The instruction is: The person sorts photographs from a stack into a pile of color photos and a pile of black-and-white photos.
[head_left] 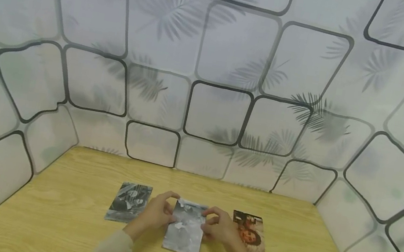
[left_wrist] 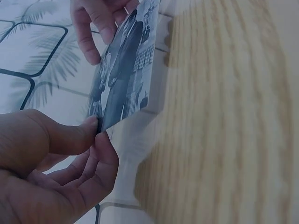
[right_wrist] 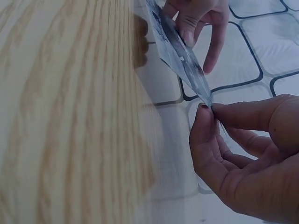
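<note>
A black-and-white photo print (head_left: 186, 228) is held between both hands in the middle of the head view. My left hand (head_left: 157, 212) pinches its left edge. In the left wrist view, the thumb and index finger of the left hand (left_wrist: 65, 158) meet at the print's corner, and its picture side shows dark figures. My right hand (head_left: 221, 227) pinches the opposite edge. The right wrist view shows the right hand (right_wrist: 247, 149) with thumb and fingertip on the print (right_wrist: 180, 53), which tilts away from the wooden table (right_wrist: 70, 116).
Another black-and-white photo (head_left: 129, 203) lies on the table (head_left: 90, 169) beside the left hand. A colour photo (head_left: 251, 236) lies at the right, partly behind the right hand. A patterned curtain (head_left: 157, 105) surrounds the table at the back and sides.
</note>
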The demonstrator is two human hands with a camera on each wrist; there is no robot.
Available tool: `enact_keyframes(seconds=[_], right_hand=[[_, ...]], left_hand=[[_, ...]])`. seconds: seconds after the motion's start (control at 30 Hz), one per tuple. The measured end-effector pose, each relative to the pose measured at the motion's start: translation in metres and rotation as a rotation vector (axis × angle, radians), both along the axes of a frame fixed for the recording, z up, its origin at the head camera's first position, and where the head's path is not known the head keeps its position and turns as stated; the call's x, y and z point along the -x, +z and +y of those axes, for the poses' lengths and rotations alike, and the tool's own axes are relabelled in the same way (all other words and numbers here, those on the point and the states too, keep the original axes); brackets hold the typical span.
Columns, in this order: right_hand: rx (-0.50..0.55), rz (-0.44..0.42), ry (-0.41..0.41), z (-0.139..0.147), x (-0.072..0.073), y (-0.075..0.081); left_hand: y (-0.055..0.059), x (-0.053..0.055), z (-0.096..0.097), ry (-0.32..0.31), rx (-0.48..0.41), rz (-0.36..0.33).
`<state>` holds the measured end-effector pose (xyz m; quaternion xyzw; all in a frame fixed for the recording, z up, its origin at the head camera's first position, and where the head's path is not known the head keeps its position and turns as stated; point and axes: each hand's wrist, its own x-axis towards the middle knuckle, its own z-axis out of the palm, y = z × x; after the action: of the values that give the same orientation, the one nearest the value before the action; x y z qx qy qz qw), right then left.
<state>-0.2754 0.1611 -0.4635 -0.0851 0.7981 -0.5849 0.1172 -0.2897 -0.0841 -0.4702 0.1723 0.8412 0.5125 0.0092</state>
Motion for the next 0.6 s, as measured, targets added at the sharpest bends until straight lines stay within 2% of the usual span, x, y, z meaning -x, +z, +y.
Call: enact_keyframes(seconds=[0.3,0.47,0.6], right_hand=[[0.022,0.077,-0.018,-0.016,0.003,-0.005],[0.002,0.110,-0.010,-0.031,0.006,-0.006],[-0.026,0.124,-0.003,-0.045,0.010,-0.006]], left_hand=[[0.002,0.002,-0.015,0.001,-0.030,-0.058],[0.003,0.003,-0.029,0.061,-0.020,-0.069],[0.007,0.004,-0.041,0.117,0.003,-0.039]])
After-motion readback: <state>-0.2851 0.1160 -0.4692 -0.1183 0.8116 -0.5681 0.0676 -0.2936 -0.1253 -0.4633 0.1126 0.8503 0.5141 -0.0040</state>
